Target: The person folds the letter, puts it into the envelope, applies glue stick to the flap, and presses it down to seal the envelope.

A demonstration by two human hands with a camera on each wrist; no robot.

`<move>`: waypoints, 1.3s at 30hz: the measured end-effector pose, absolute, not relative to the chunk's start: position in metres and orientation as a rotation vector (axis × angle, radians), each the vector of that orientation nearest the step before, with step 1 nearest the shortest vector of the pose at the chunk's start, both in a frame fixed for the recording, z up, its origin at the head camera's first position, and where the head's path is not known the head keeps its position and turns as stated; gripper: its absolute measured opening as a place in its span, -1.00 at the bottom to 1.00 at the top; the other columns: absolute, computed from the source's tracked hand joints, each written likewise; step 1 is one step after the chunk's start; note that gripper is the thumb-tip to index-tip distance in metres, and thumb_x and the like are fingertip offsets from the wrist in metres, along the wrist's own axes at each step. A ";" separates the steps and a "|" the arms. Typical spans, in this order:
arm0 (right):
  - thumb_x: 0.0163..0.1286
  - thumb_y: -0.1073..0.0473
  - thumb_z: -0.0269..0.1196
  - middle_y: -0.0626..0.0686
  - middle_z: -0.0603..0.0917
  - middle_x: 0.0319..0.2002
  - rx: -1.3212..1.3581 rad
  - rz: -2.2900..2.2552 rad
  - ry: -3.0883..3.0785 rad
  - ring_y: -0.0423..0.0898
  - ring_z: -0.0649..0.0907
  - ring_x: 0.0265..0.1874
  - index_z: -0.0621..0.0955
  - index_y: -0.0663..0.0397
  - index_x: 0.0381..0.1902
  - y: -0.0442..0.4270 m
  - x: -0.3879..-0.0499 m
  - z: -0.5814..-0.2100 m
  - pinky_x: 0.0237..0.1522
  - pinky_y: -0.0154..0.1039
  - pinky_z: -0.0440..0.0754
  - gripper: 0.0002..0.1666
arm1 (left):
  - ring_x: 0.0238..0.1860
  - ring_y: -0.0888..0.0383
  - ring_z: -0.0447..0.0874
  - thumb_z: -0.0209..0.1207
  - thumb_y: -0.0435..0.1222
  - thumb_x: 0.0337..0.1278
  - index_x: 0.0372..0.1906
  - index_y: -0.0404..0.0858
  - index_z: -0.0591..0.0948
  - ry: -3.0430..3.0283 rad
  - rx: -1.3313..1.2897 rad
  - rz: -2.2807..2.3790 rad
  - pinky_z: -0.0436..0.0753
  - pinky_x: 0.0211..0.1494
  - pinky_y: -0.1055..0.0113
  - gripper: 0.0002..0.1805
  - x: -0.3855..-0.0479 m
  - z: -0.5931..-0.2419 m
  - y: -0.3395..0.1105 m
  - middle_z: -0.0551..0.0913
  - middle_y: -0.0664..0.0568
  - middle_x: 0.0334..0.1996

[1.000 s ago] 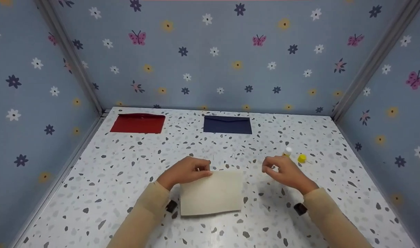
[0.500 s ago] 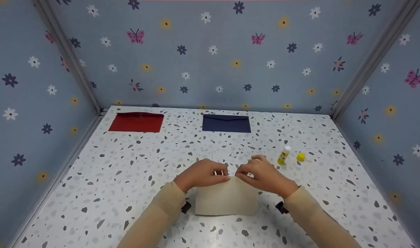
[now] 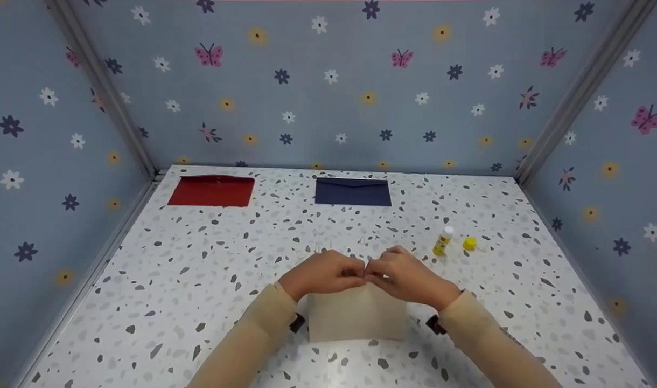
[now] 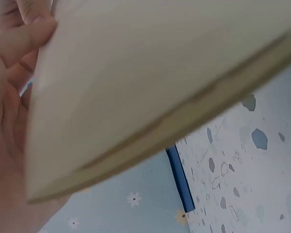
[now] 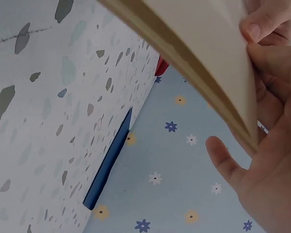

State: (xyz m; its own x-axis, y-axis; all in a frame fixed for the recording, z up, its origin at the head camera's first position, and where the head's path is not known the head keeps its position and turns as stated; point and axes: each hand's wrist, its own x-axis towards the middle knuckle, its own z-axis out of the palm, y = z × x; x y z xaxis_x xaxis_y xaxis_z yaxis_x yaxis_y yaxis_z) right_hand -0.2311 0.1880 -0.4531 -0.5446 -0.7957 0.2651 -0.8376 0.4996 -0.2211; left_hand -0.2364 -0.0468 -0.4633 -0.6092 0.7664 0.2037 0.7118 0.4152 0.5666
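Note:
A cream envelope (image 3: 358,318) is held up by its far edge, its long side toward the person. My left hand (image 3: 326,272) pinches that edge between thumb and fingers near the middle. Close beside it, my right hand (image 3: 409,276) pinches the same edge, and the fingertips of both hands meet. In the left wrist view, the envelope (image 4: 136,87) shows two paper layers slightly apart along its lower edge. The right wrist view shows the gap between layers of the envelope (image 5: 213,48) too, with one finger of the right hand (image 5: 276,160) standing away from the paper.
A red envelope (image 3: 212,192) lies at the back left of the speckled table (image 3: 145,280), and a dark blue envelope (image 3: 353,193) at the back middle. A yellow glue stick (image 3: 442,241) and a yellow cap (image 3: 469,243) lie to the right. Flower-patterned walls surround the table.
My right hand has come left from beside the glue stick and grips the envelope's far edge. My left hand and the envelope have shifted right, bringing both hands together.

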 end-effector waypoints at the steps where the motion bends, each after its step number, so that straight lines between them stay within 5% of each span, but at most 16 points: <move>1: 0.47 0.11 0.27 -0.20 0.70 -0.36 1.438 0.485 -2.603 -0.24 0.55 -0.40 0.74 -0.09 -0.19 0.189 -0.231 -0.453 0.05 -0.06 0.50 -0.89 | -0.52 0.35 0.43 0.16 -0.11 0.43 -0.36 -0.06 0.61 2.536 1.352 0.970 0.42 -0.40 0.45 -0.79 -0.236 -0.463 -0.048 0.52 0.28 -0.53; 9: 0.48 0.10 0.26 -0.23 0.66 -0.37 1.411 0.488 -2.679 -0.23 0.53 -0.37 0.71 -0.13 -0.24 0.204 -0.233 -0.452 0.00 -0.11 0.49 -0.90 | -0.46 0.30 0.49 0.16 -0.14 0.42 -0.37 -0.06 0.61 2.499 1.297 0.939 0.48 -0.35 0.41 -0.80 -0.237 -0.462 -0.064 0.57 0.27 -0.48; 21: 0.49 0.21 0.23 -0.18 0.67 -0.32 1.284 0.721 -2.716 -0.25 0.57 -0.37 0.66 -0.04 -0.24 0.270 -0.244 -0.461 -0.30 -0.22 0.62 -0.92 | -0.29 0.21 0.64 0.19 -0.15 0.41 -0.32 -0.08 0.65 2.634 0.822 1.116 0.57 -0.15 0.13 -0.84 -0.224 -0.463 -0.172 0.70 0.25 -0.41; 27: 0.53 0.15 0.19 -0.18 0.70 -0.27 1.226 0.811 -2.790 -0.25 0.63 -0.30 0.66 -0.05 -0.19 0.252 -0.244 -0.459 -0.21 -0.21 0.67 -0.89 | -0.31 0.12 0.62 0.30 0.03 0.26 -0.38 -0.01 0.65 2.604 0.769 1.221 0.59 -0.24 0.17 -0.76 -0.228 -0.467 -0.146 0.69 0.26 -0.37; 33: 0.58 0.04 0.12 -0.15 0.71 -0.21 1.138 0.955 -2.819 -0.23 0.64 -0.25 0.64 -0.03 -0.13 0.227 -0.245 -0.458 -0.15 -0.18 0.66 -0.80 | -0.06 0.16 0.66 0.28 0.13 0.23 0.06 -0.06 0.55 2.536 0.816 1.247 0.63 0.04 0.14 -0.54 -0.235 -0.477 -0.112 0.69 0.12 -0.09; 39: 0.57 0.06 0.14 -0.17 0.71 -0.22 1.056 1.062 -2.726 -0.22 0.61 -0.31 0.64 -0.05 -0.14 0.222 -0.248 -0.461 -0.26 -0.24 0.63 -0.82 | -0.23 0.18 0.61 0.28 0.17 0.20 0.23 0.00 0.47 2.524 0.844 1.265 0.61 -0.15 0.19 -0.40 -0.235 -0.482 -0.100 0.68 0.07 -0.14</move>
State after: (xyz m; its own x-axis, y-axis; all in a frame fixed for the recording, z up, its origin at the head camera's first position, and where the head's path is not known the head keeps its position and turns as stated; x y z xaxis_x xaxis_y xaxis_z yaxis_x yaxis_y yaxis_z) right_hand -0.2478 0.2217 -0.4613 -0.7690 -0.5842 0.2594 -0.6057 0.5362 -0.5879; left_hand -0.2352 -0.1001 -0.4822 -0.8186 0.5691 0.0774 0.4028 0.4727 0.7838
